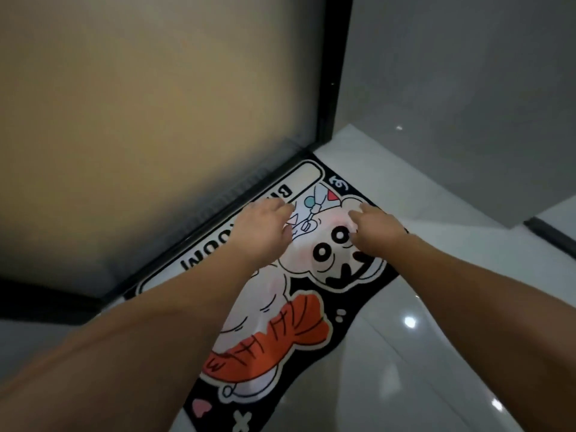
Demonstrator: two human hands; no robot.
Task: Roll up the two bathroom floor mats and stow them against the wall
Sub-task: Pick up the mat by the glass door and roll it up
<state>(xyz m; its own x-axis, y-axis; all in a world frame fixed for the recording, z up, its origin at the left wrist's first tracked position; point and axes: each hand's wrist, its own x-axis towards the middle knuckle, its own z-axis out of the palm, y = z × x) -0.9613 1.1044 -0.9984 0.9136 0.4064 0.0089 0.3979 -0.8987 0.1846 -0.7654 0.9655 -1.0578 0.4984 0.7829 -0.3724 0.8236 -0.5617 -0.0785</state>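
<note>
One black floor mat [299, 325] with a white cartoon figure, an orange scarf and a white word panel lies flat on the tiles, along the foot of a frosted glass door. My left hand [265, 226] hovers over the mat's far part, fingers loosely bent, holding nothing. My right hand [374, 229] is beside it above the cartoon face, index finger stretched toward the far end, also holding nothing. Whether either hand touches the mat I cannot tell. No second mat shows in this view.
The frosted glass door [156, 120] in a black frame [333, 88] fills the left. A grey wall [467, 88] rises at the right behind glossy white floor tiles [405, 353]. A dark strip [551, 238] lies on the floor at the far right.
</note>
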